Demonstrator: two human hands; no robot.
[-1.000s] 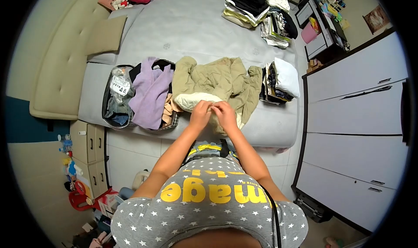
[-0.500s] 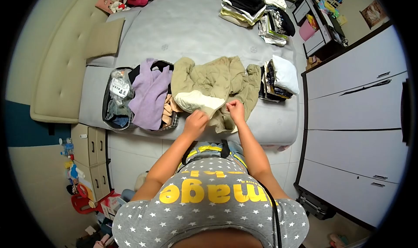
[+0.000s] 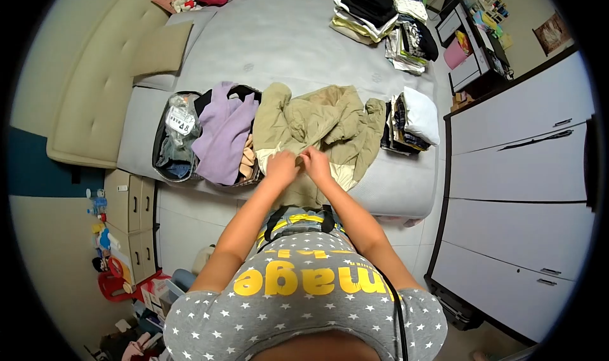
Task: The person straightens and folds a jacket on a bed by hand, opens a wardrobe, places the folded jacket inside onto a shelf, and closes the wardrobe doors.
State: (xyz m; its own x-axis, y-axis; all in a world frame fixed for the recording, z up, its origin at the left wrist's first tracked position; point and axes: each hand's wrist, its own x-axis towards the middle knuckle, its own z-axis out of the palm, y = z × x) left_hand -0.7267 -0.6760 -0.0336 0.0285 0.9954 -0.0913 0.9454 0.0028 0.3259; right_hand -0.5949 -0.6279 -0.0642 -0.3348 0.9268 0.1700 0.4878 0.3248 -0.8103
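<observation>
Khaki jacket (image 3: 336, 117) lies spread on the bed (image 3: 254, 44), its near edge pinched narrowly by the left hand (image 3: 281, 169) and the right hand (image 3: 315, 164), fingertips nearly meeting; exactly what sits between them is too small to tell. The step in hand looks like fine work along that edge, which calls for small, paired fingertip movements. Just beside it are a purple garment (image 3: 223, 139) on the left and a folded stack (image 3: 419, 117) on the right.
</observation>
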